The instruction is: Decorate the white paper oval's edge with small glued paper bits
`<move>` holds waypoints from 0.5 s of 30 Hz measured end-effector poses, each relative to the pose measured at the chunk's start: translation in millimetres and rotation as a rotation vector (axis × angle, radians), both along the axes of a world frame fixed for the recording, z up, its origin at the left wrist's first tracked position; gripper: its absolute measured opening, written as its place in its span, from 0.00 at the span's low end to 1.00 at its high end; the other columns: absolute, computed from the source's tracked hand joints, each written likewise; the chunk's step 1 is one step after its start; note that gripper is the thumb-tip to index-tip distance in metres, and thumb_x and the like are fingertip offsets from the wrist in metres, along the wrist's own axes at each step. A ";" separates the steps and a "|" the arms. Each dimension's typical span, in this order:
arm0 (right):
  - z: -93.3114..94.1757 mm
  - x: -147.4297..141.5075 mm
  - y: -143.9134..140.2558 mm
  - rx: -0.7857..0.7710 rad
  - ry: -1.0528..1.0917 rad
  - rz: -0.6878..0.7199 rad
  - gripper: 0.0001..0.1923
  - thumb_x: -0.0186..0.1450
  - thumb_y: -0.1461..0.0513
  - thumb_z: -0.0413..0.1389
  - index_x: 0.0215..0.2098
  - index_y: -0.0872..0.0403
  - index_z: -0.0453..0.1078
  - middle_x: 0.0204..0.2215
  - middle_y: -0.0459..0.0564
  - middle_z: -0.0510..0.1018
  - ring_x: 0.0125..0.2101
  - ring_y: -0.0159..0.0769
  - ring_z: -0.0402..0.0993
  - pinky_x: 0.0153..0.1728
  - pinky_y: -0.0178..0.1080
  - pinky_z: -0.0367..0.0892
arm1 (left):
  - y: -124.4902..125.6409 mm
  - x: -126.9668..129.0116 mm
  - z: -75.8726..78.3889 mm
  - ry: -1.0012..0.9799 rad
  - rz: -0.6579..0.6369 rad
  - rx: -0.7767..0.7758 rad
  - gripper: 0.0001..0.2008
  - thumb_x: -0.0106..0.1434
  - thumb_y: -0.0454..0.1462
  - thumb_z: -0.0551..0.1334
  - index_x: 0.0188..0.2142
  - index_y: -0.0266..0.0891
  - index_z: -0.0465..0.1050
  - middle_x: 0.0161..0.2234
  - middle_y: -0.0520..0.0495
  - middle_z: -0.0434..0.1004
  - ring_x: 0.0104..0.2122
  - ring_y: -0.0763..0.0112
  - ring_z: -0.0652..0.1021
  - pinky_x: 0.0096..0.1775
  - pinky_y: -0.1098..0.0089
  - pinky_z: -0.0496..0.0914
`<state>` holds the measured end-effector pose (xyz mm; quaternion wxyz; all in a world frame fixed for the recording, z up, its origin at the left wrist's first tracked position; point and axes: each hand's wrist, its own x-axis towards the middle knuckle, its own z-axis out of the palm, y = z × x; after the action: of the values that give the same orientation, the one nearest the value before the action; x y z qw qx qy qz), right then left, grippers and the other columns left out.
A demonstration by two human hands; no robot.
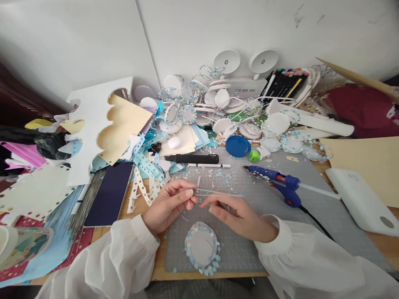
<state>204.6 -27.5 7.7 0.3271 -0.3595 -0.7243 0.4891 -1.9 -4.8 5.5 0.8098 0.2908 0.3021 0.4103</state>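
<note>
My left hand (176, 203) is closed in a pinch on thin light-blue strips (220, 192), which stick out to the right. I cannot make out whether they are paper or wire. Just under their free ends is my right hand (238, 214), its fingers stretched and apart, with nothing visibly gripped. Whether its fingertips touch the strips I cannot tell. A round white disc (201, 249) ringed with small blue and white paper pieces lies below both hands on the grey cutting mat (246, 257).
A blue glue gun (285, 182) lies at right with its cord. Behind the hands are a black cutter knife (196, 158), a white pen (208, 165) and a blue lid (237, 146). Decorated discs (187, 114) pile against the wall. Star-punched paper strips (149, 166) crowd the left.
</note>
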 end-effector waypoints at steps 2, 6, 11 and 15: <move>1.3 5.2 1.6 -0.035 0.067 -0.093 0.16 0.70 0.56 0.47 0.33 0.52 0.74 0.26 0.46 0.74 0.25 0.31 0.66 0.27 0.35 0.61 | 1.7 -0.9 -0.7 -0.033 0.038 -0.034 0.08 0.53 0.35 0.72 0.33 0.36 0.79 0.23 0.50 0.79 0.20 0.83 0.74 0.27 0.82 0.68; 0.8 14.1 12.4 -0.147 0.499 -0.307 0.17 0.68 0.54 0.50 0.25 0.51 0.67 0.17 0.41 0.56 0.19 0.29 0.52 0.22 0.35 0.53 | 4.3 -2.6 -0.6 -0.118 0.086 -0.103 0.09 0.52 0.35 0.73 0.32 0.37 0.78 0.23 0.52 0.76 0.20 0.84 0.72 0.26 0.83 0.68; -1.3 21.2 27.6 -0.286 0.663 -0.521 0.16 0.68 0.54 0.49 0.24 0.50 0.61 0.16 0.37 0.43 0.16 0.29 0.38 0.18 0.34 0.48 | 4.8 -3.2 0.5 -0.142 0.106 -0.119 0.10 0.52 0.35 0.73 0.32 0.36 0.77 0.22 0.52 0.74 0.19 0.84 0.70 0.25 0.82 0.68; -2.6 15.5 20.1 -0.035 0.376 -0.544 0.07 0.66 0.56 0.53 0.39 0.49 0.70 0.23 0.44 0.65 0.25 0.32 0.63 0.29 0.37 0.65 | 3.4 -1.9 0.9 -0.099 0.071 -0.091 0.10 0.52 0.35 0.73 0.33 0.35 0.77 0.22 0.51 0.76 0.19 0.84 0.72 0.26 0.82 0.68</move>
<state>220.1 -7.4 5.1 0.5674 -0.4490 -0.5201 0.4539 -3.9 -1.4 6.5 0.8211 0.2220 0.2902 0.4385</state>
